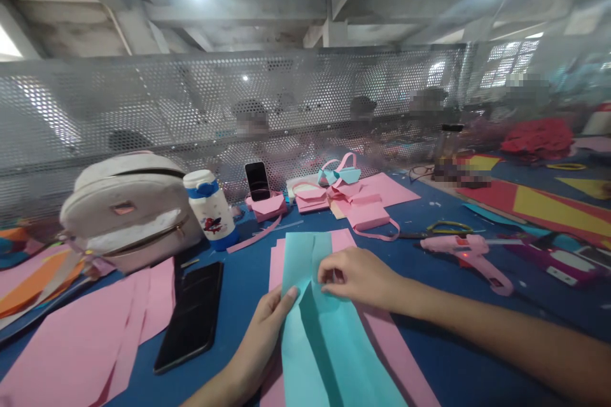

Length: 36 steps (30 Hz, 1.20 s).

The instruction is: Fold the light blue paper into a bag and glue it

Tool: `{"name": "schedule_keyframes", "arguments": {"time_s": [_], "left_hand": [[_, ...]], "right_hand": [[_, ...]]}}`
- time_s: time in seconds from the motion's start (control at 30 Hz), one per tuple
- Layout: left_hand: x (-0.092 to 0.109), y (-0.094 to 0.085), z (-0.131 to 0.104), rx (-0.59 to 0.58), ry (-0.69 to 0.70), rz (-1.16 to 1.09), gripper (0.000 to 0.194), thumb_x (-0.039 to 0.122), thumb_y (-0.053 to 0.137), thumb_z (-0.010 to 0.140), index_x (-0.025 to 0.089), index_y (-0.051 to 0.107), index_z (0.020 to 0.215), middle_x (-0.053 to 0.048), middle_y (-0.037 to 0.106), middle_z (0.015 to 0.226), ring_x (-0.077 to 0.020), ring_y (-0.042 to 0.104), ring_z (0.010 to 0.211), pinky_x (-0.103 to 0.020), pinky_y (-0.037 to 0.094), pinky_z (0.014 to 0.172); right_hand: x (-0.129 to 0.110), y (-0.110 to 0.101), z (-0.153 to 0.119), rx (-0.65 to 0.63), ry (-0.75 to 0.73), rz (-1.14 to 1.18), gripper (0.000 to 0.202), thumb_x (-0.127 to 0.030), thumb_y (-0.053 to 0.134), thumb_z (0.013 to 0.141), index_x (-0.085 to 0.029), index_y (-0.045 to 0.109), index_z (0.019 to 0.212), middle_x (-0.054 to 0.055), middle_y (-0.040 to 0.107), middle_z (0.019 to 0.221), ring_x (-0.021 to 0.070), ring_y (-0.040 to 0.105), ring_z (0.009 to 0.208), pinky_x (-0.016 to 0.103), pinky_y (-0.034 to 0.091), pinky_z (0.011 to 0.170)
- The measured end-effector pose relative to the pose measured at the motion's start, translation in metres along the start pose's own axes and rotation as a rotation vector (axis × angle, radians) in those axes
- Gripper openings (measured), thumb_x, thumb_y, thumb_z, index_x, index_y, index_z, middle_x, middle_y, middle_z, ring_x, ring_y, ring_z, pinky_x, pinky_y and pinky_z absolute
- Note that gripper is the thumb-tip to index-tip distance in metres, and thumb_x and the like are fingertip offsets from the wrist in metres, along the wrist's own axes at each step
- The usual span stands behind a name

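Note:
A sheet of turquoise paper point(298, 356), its sides folded inward, lies over pink paper point(410, 356) on the blue table. My left hand point(267, 324) grips its left edge, thumb on top and fingers underneath. With bent fingers, my right hand point(351, 273) pinches the folded flap on the right side near the far end. Between the two hands the flap stands slightly raised, leaving a dark gap down the middle. To the right of my right hand rest a pink glue gun point(470, 254) and scissors point(449, 227).
Pink sheets point(90, 337) and a black phone point(193, 315) lie left. Behind them stand a pale backpack point(131, 203) and a bottle point(210, 210). Small pink paper bags point(370, 213) and an upright phone point(258, 179) sit ahead, before a perforated metal screen point(191, 95). A purple device point(556, 261) is right.

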<state>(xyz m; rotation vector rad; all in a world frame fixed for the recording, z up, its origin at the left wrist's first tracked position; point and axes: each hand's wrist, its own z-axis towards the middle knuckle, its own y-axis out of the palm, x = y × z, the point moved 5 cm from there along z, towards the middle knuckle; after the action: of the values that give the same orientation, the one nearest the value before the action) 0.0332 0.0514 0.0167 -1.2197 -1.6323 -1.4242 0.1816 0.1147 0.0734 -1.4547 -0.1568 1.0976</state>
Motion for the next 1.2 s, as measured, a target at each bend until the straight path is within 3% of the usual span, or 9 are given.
{"name": "schedule_keyframes", "arguments": {"time_s": [0.27, 0.5, 0.7, 0.8, 0.97, 1.2], "left_hand": [[-0.002, -0.002, 0.003, -0.005, -0.011, -0.007, 0.041, 0.049, 0.083, 0.07, 0.014, 0.076, 0.09, -0.006, 0.076, 0.074, -0.0242, 0.072, 0.073, -0.03, 0.056, 0.071], [0.003, 0.005, 0.002, -0.061, -0.03, -0.031, 0.044, 0.049, 0.085, 0.065, 0.015, 0.077, 0.091, -0.006, 0.075, 0.073, -0.0215, 0.07, 0.069, -0.026, 0.054, 0.067], [0.001, 0.003, 0.008, -0.119, -0.103, 0.031, 0.036, 0.044, 0.086, 0.066, 0.012, 0.076, 0.08, -0.004, 0.07, 0.062, -0.0121, 0.061, 0.051, -0.018, 0.046, 0.051], [0.002, 0.002, 0.01, -0.16, -0.15, 0.086, 0.034, 0.042, 0.085, 0.068, 0.011, 0.076, 0.077, -0.007, 0.071, 0.065, -0.0132, 0.063, 0.052, -0.019, 0.048, 0.054], [0.013, 0.004, 0.012, -0.245, -0.248, 0.202, 0.03, 0.035, 0.083, 0.071, 0.008, 0.077, 0.083, -0.012, 0.075, 0.072, -0.0162, 0.067, 0.058, -0.021, 0.05, 0.06], [0.029, 0.014, 0.026, -0.358, -0.346, 0.38, 0.007, 0.018, 0.082, 0.07, 0.014, 0.077, 0.069, -0.007, 0.073, 0.064, -0.0151, 0.062, 0.047, -0.02, 0.044, 0.047]], "right_hand": [[-0.001, 0.0, 0.007, 0.0, -0.001, 0.021, 0.004, -0.021, 0.071, 0.077, -0.023, 0.071, 0.081, -0.003, 0.071, 0.077, 0.0128, 0.06, 0.068, 0.022, 0.032, 0.059], [-0.002, -0.004, 0.009, -0.011, 0.019, 0.05, 0.021, -0.021, 0.076, 0.072, -0.022, 0.064, 0.09, -0.006, 0.07, 0.078, 0.0118, 0.06, 0.067, 0.021, 0.032, 0.058], [-0.011, -0.009, 0.007, 0.013, -0.122, -0.04, 0.006, -0.022, 0.077, 0.077, -0.022, 0.071, 0.074, -0.003, 0.072, 0.08, 0.0151, 0.062, 0.079, 0.023, 0.035, 0.064], [-0.011, -0.009, 0.003, -0.023, -0.161, 0.011, 0.002, -0.02, 0.076, 0.079, -0.022, 0.076, 0.08, -0.002, 0.074, 0.082, 0.0153, 0.063, 0.08, 0.024, 0.039, 0.069], [-0.012, -0.006, -0.012, -0.104, -0.321, 0.026, 0.018, -0.007, 0.068, 0.083, -0.019, 0.076, 0.093, 0.001, 0.074, 0.09, 0.0144, 0.062, 0.087, 0.022, 0.042, 0.08], [-0.018, 0.002, -0.03, -0.089, -0.554, -0.211, 0.015, -0.028, 0.062, 0.093, -0.02, 0.07, 0.103, 0.004, 0.069, 0.098, 0.0174, 0.057, 0.091, 0.027, 0.041, 0.081]]}}
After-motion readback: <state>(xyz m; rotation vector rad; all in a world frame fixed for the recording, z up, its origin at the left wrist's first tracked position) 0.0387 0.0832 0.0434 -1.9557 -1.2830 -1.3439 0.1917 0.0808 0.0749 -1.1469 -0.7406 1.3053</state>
